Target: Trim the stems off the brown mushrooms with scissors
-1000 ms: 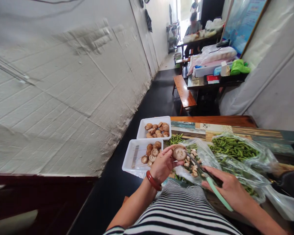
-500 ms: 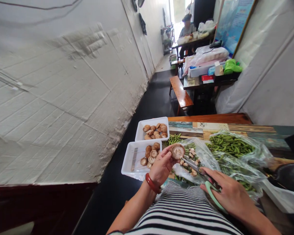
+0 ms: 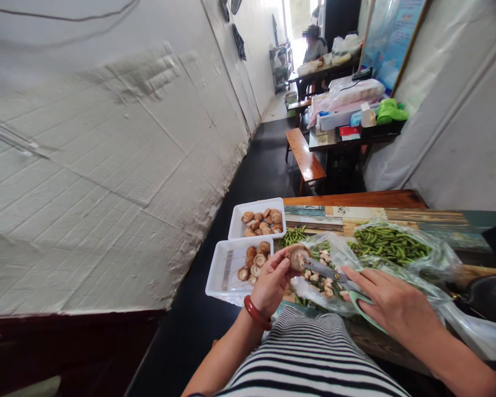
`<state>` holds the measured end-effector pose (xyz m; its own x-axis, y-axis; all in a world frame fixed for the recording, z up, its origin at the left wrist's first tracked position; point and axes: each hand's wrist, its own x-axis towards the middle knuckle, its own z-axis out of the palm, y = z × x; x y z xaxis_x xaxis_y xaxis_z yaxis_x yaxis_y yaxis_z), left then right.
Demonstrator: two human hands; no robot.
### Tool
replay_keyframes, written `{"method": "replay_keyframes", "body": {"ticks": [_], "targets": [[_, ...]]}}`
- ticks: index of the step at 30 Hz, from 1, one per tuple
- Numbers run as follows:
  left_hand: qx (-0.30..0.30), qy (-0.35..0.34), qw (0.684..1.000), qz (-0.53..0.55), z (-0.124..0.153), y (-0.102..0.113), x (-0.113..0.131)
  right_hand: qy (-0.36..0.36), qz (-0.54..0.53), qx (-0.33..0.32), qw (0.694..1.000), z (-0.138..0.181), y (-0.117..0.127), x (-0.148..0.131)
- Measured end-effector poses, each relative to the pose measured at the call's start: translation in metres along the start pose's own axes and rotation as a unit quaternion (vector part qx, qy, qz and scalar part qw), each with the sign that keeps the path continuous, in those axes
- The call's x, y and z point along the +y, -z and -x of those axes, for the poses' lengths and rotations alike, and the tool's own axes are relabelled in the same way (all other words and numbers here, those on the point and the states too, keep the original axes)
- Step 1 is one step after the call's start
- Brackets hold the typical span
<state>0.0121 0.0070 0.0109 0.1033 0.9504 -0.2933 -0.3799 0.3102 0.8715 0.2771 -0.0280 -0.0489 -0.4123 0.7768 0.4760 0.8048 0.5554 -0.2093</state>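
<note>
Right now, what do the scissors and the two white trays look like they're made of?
Scissors at the mushroom: shiny grey blades, likely steel; pale green handles in the right hand look like smooth plastic. Near tray and far tray: thin, evenly white, slightly glossy walls, probably plastic.

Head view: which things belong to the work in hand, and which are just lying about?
In use:
left hand holding a mushroom
right hand on the scissors
bag of stems below them
near tray and far tray, both with mushrooms

Lying about:
bean bag
bench
far table with boxes
</note>
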Motion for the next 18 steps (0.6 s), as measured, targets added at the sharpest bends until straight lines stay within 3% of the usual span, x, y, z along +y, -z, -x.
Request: {"method": "replay_keyframes", "body": {"ticks": [18], "targets": [[0.01, 0.007, 1.0, -0.011, -0.003, -0.001, -0.005, 0.034, 0.028, -0.028, 0.999, -0.013, 0.014, 0.01]]}}
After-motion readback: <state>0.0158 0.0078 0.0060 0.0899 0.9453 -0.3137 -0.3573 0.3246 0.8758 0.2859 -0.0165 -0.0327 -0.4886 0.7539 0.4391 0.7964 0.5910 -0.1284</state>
